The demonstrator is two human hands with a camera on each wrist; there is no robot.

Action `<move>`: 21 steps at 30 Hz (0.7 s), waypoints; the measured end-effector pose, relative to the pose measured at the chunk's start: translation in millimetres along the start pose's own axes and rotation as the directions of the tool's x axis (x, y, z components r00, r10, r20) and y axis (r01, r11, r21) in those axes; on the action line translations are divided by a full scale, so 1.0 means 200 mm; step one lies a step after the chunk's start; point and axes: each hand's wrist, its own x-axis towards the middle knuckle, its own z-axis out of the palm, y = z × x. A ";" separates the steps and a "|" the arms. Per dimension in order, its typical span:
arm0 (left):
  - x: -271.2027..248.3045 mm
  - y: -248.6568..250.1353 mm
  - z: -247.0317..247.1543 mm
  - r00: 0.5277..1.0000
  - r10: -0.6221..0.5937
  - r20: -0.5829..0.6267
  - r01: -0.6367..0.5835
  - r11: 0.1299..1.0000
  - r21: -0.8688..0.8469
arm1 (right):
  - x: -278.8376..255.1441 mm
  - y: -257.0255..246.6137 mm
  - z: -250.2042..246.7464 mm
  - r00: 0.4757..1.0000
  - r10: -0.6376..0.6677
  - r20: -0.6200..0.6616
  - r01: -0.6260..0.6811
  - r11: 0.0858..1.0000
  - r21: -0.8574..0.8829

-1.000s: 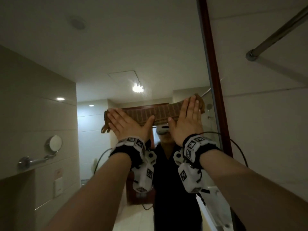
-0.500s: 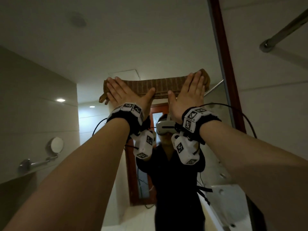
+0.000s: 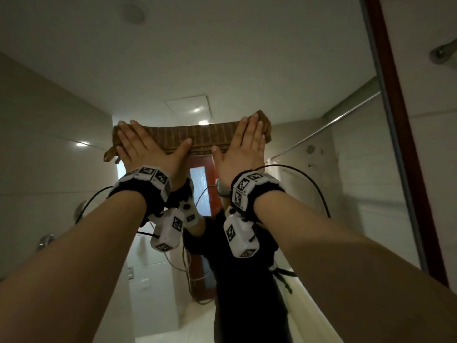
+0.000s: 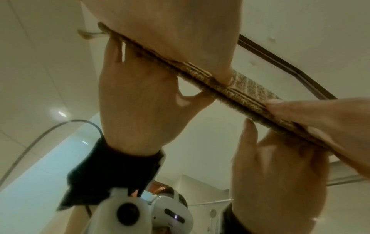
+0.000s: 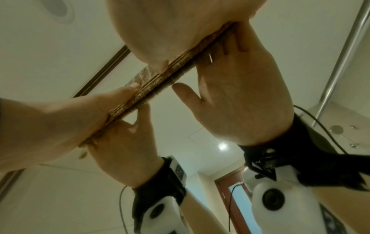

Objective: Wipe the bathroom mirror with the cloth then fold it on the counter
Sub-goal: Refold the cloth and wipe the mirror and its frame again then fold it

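we press the folded brown cloth (image 3: 205, 137) flat to the mirror (image 3: 296, 70) with both palms, fingers straight: left hand (image 3: 146, 151) on its left end, right hand (image 3: 243, 149) on its right. two flat palms spread pressure evenly, high on the glass.

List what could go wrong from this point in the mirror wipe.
1. Both hands, left hand and right hand, only press the cloth flat against the mirror with straight fingers; if pressure eases, it could slide or drop.
2. The cloth is a narrow folded band, so each pass may leave streaks unwiped.
3. The loose corner tag hangs free and may drag.
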 end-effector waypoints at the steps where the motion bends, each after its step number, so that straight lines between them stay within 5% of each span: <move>1: 0.01 -0.05 -0.01 1.000 0.008 0.001 -0.008 1.000 0.003 | -0.01 -0.05 0.02 1.000 0.010 0.002 -0.010 1.000 -0.003; 21: 0.10 0.14 -0.04 0.997 -0.075 -0.015 0.074 0.994 -0.084 | 0.21 -0.03 -0.12 0.997 0.025 0.077 -0.021 0.998 -0.058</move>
